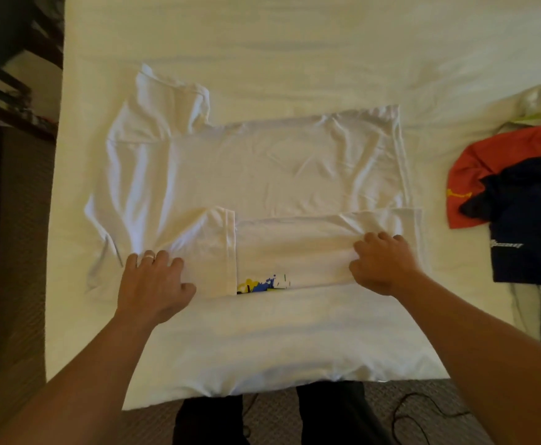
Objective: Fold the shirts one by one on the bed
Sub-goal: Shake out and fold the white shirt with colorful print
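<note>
Head camera looked down on a white shirt (pixel 262 168) spread across the bed (pixel 294 43), its near long edge folded over toward the middle, a strip of coloured print (pixel 262 284) showing at the fold. My left hand (pixel 155 281) rested on the folded sleeve with fingers curled into the cloth. My right hand (pixel 383 261) pinched the folded edge near the hem. Red and navy shirts (pixel 513 200) lay heaped at my right.
</note>
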`<state>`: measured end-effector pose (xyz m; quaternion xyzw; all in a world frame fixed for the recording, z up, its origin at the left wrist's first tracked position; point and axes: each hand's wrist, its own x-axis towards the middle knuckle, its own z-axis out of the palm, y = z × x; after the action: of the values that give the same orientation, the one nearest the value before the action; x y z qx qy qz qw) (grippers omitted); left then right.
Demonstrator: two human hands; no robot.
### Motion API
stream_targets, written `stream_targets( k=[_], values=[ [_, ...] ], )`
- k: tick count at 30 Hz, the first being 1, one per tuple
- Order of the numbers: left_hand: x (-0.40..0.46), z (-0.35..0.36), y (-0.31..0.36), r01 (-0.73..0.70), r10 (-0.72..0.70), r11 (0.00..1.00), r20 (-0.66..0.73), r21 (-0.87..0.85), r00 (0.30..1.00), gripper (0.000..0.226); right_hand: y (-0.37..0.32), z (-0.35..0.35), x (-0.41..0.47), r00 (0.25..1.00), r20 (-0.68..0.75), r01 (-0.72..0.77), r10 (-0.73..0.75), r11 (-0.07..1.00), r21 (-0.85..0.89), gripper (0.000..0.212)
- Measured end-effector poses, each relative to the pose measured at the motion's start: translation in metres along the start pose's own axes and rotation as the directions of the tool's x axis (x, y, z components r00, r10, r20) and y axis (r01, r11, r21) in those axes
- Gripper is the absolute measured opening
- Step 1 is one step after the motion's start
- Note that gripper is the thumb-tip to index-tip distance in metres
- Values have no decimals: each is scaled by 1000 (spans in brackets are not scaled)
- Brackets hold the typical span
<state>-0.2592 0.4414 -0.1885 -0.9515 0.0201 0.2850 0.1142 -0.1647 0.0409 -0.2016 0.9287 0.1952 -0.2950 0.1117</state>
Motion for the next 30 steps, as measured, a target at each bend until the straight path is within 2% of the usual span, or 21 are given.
stream_targets(
  k=[3, 7, 9, 12, 15, 18, 20, 25, 30],
  values=[
    [40, -31, -5, 55, -56, 996, -24, -73, 998, 61, 14, -26, 32, 998, -44, -30, 33, 998, 60, 34],
    [105, -63, -4, 96, -116, 968, -74, -232, 990, 42, 33, -59, 82, 990, -78, -98, 113, 979, 179, 31],
    [137, -76, -2, 90, -137, 932, -111, -352, 984, 37, 42, -72, 110, 982, -130, -103, 134, 969, 223, 31],
    [181, -93, 2, 40, -136, 906, -203, -421, 970, 33, 53, -86, 152, 963, -224, -84, 152, 954, 287, 31],
    [223, -107, 5, -23, -95, 916, -272, -400, 958, 37, 64, -98, 192, 944, -285, -70, 168, 943, 325, 34],
    [256, -112, 4, -84, 10, 970, -309, -228, 951, 56, 72, -104, 219, 936, -303, -78, 178, 947, 313, 46],
    [270, -112, 5, -67, 29, 990, -293, -120, 956, 61, 76, -102, 230, 944, -279, -90, 175, 952, 294, 54],
    [275, -103, 5, 53, -70, 997, -375, -55, 924, 35, 82, -98, 237, 932, -305, -122, 198, 960, 252, 39],
    [253, -96, 3, 125, -139, 990, -453, -60, 880, 10, 79, -95, 217, 889, -368, -166, 273, 941, 296, 21]
  ],
)
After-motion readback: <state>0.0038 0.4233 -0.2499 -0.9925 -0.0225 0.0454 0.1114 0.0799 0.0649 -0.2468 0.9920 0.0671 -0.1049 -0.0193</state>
